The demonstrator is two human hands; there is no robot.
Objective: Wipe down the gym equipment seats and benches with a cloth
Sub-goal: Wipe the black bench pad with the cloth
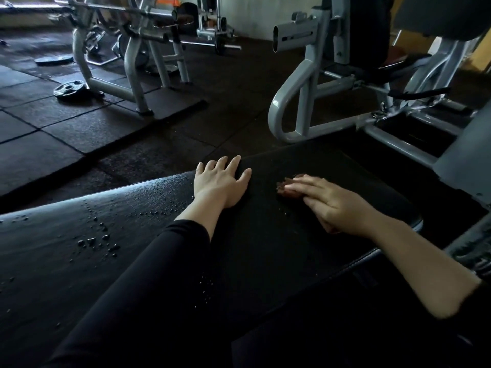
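Black sleeve (148,288) nearest; left hand (220,181) spread flat on bench (66,235) (droplets (98,240) nearby); right hand (332,203) presses brown cloth (285,188), fingers straight together

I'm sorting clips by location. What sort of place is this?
A gym, most likely. A weight plate lies on rubber floor tiles, grey machine frames stand around, and the right hand presses a cloth onto a black padded bench.
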